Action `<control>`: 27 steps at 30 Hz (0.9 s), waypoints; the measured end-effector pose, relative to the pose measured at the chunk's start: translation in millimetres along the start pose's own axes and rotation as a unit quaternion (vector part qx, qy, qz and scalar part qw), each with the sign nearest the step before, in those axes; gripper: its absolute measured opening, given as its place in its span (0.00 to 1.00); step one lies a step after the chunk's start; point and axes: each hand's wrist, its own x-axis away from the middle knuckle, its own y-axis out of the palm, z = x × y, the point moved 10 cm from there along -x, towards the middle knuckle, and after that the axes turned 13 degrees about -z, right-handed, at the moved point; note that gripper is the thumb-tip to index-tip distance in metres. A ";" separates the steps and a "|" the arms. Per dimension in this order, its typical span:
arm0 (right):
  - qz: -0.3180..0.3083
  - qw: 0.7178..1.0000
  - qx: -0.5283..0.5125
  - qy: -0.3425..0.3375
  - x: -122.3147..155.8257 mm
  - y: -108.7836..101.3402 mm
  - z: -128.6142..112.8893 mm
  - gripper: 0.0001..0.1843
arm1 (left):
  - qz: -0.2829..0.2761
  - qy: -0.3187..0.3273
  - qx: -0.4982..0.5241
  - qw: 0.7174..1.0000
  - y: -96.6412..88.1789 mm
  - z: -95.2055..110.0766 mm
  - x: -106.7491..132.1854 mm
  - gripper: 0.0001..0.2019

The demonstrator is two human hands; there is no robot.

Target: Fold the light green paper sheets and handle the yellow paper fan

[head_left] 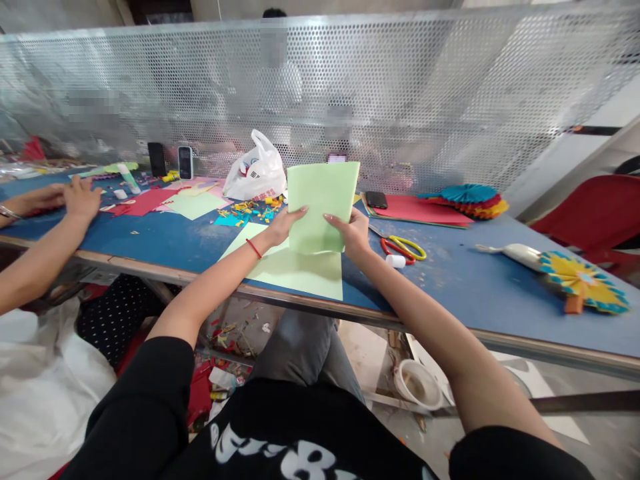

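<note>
Between my hands stands a light green sheet of paper, held upright above the table and seemingly folded or layered. My left hand grips its lower left edge, thumb on the near face and fingers behind. On the right edge my right hand pinches it the same way, its fingers mostly hidden behind. A second light green sheet lies flat on the table beneath. Just right of my right hand are scissors with red and yellow handles, and a small white cap.
A white plastic bag and yellow and blue paper scraps sit behind my left hand. Red paper, a black phone and folded paper fans lie back right. A co-worker's hands rest at left. A perforated metal screen stands behind.
</note>
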 end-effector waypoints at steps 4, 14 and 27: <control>0.007 1.000 0.005 -0.007 0.2 -1.4 3.7 0.33 | 0.000 -0.004 -0.010 1.000 6.8 -1.3 2.2 0.18; 0.012 1.000 0.004 -0.018 -3.1 -3.6 8.7 0.36 | -0.002 0.042 -0.045 0.998 20.9 0.7 5.3 0.24; 0.015 1.000 -0.014 -0.014 -3.7 -4.2 11.1 0.35 | -0.016 0.047 -0.068 0.996 20.4 1.2 2.9 0.30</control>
